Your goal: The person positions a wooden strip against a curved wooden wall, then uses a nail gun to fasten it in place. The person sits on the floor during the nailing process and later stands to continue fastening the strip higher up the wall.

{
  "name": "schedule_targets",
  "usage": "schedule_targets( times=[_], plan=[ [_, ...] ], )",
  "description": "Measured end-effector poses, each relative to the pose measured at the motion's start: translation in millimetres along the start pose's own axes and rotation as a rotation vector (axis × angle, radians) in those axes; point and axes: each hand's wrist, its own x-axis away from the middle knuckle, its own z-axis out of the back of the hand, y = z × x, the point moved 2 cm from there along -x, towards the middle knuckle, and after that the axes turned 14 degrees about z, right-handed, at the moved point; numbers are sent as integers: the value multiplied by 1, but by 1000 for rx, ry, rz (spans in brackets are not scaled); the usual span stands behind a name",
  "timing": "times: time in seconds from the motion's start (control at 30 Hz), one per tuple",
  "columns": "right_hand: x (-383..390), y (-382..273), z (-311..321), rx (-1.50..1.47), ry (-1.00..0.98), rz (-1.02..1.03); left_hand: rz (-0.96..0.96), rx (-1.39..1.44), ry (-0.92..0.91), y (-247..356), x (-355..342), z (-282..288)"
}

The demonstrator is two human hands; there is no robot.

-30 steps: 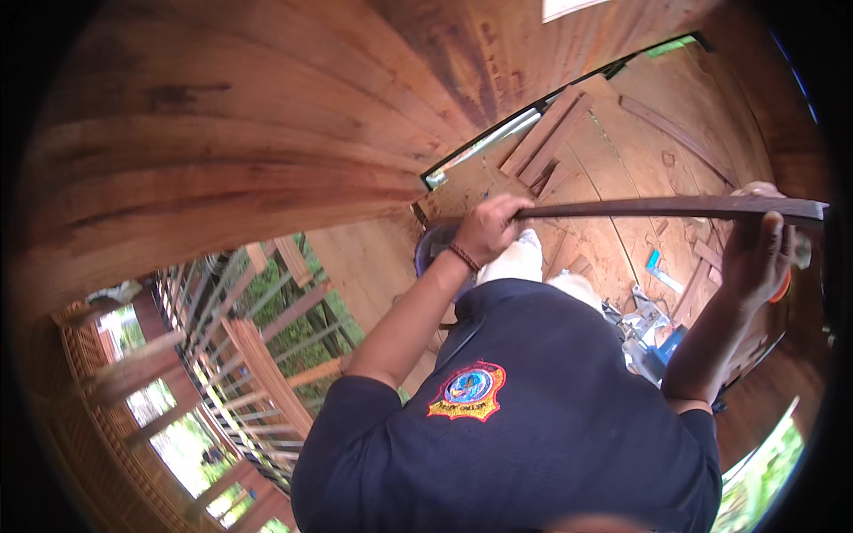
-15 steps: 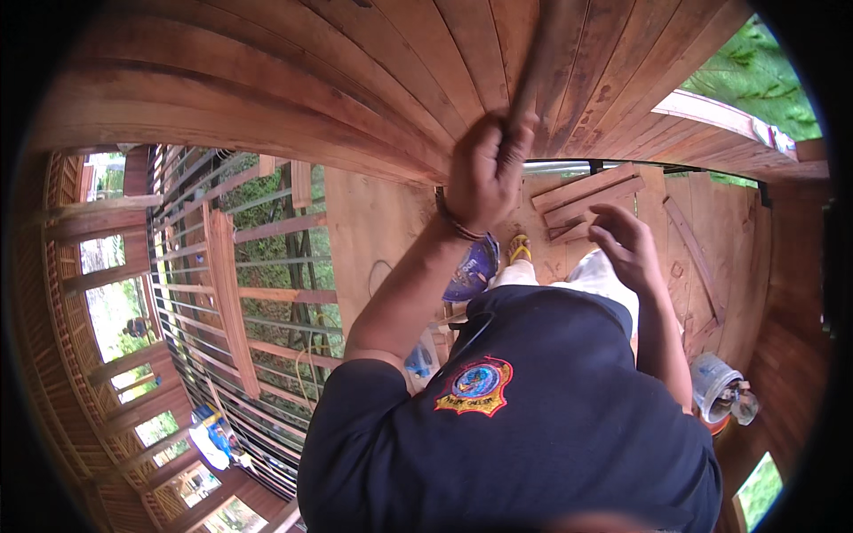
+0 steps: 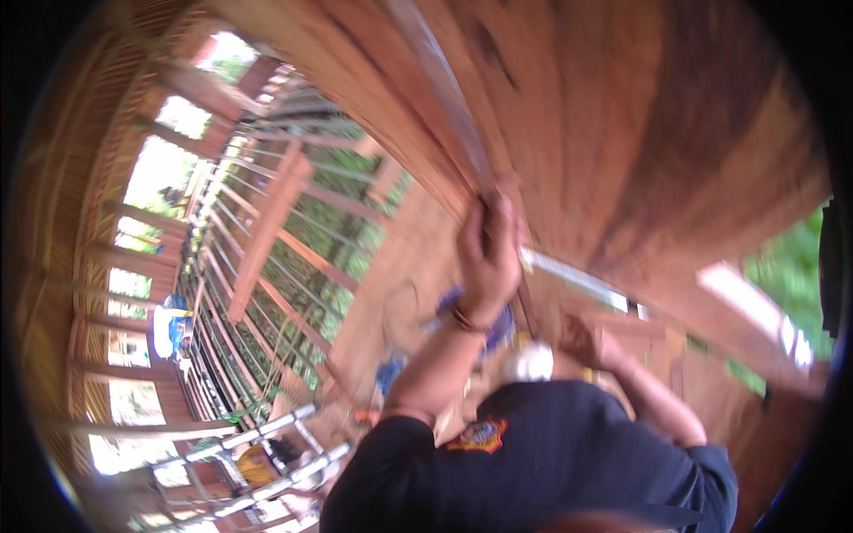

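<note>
Wooden strip (image 3: 450, 98), long and narrow, one piece: head view, slanting over the left part of the plank wall (image 3: 613, 133), its top cut off by the picture's edge, its lower end below the wall; contact with the wall cannot be told. Left hand (image 3: 490, 253), with dark bracelet (image 3: 471, 324): by the wall's lower left edge, closed around the strip. Right hand (image 3: 591, 345): just below the wall, near the strip's lower end, blurred; whether it holds anything cannot be told. Dark shirt (image 3: 577, 453), one, with badge (image 3: 480, 435): well below the wall. White trouser knee (image 3: 530, 362): between wall and shirt. Wooden floor (image 3: 426, 235): left of the wall. Joists (image 3: 318, 260), several, carrying a board (image 3: 269, 235): farther left of the wall. Metal ladder (image 3: 275, 425), blurred: far to the wall's lower left. Foliage (image 3: 800, 258), green: beyond the wall's right end.
</note>
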Motion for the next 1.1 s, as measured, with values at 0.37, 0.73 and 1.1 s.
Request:
schedule_targets(
  times=[0.37,0.73,1.1],
  plan=[
    [-173,24,-40,27,202,296,-257,7,-97,103,-77,17],
    [-347,-83,108,39,713,392,-656,-549,166,323,-196,-20],
    [-577,-191,259,-94,933,650,-1253,-1417,1034,476,-256,-53]
  ],
)
